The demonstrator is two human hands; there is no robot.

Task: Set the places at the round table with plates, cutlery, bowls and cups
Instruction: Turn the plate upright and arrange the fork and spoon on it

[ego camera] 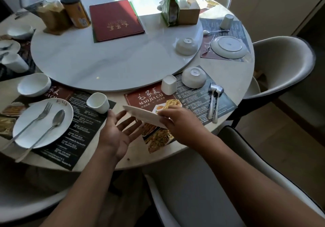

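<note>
1. The right hand [177, 121] grips the near-right rim of the plate [142, 116], fingers curled over it.
2. The left hand [117, 132] lies open, palm up, fingers spread beneath the plate's left end; whether they touch it is unclear.
3. The plate, smooth, white and round, hangs tilted above the near printed placemat [190, 100], seen almost edge-on, running from far left to near right.

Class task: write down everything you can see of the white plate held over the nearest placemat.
The plate is plain white and smooth, ceramic by its look. It shows nearly edge-on, tilted, above the printed placemat. The right hand grips its right rim; the open left hand lies palm up beside it, contact unclear.
</note>
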